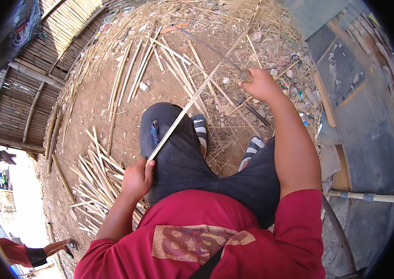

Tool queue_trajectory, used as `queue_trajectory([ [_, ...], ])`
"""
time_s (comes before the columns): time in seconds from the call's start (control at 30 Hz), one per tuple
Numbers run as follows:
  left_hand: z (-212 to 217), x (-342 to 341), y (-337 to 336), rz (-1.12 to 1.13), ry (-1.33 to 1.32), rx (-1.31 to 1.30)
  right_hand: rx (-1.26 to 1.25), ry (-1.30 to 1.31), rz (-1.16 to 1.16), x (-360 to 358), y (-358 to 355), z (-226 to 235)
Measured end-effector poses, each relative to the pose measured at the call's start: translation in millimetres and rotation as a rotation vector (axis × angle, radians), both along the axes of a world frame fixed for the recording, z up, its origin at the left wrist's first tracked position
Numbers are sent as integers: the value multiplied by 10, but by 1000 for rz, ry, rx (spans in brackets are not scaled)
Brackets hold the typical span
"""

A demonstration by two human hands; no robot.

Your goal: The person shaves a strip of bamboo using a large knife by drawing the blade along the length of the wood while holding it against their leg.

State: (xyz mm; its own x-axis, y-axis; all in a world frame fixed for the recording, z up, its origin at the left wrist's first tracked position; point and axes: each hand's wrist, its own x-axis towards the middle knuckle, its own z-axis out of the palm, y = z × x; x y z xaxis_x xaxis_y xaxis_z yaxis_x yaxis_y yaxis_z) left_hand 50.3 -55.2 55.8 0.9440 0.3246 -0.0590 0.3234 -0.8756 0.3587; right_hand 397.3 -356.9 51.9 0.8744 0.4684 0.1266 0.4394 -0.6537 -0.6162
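Observation:
My left hand (136,179) is closed round the near end of a long, pale split bamboo strip (192,101), with the thumb along it. The strip slants over my left thigh, away to the far right. My right hand (259,84) grips the handle of a long, thin, dark-bladed knife (208,46). Its blade points to the far left and crosses the strip just beyond my right fist. Whether the edge touches the strip, I cannot tell. A patterned cloth (155,131) lies on my left thigh.
A heap of split bamboo strips (95,179) lies to my left, and several more strips (134,69) ahead. A dark rod (256,114) rests near my right foot. Dark panels (345,88) stand at the right, a bamboo wall (22,100) at the left. Another person (32,253) is at lower left.

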Motion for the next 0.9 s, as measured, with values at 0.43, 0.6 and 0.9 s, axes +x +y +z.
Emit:
queue_trajectory([
  [0.43,-88,-27,-69,29,-30,94,-104,-54,-34,-14,-20,125],
  [0.6,-115,-42,-35,18,-47,82,-213,-145,310,-316,304,166],
  [0.9,-46,-18,-63,45,-23,41,-23,-111,-17,-75,18,21],
])
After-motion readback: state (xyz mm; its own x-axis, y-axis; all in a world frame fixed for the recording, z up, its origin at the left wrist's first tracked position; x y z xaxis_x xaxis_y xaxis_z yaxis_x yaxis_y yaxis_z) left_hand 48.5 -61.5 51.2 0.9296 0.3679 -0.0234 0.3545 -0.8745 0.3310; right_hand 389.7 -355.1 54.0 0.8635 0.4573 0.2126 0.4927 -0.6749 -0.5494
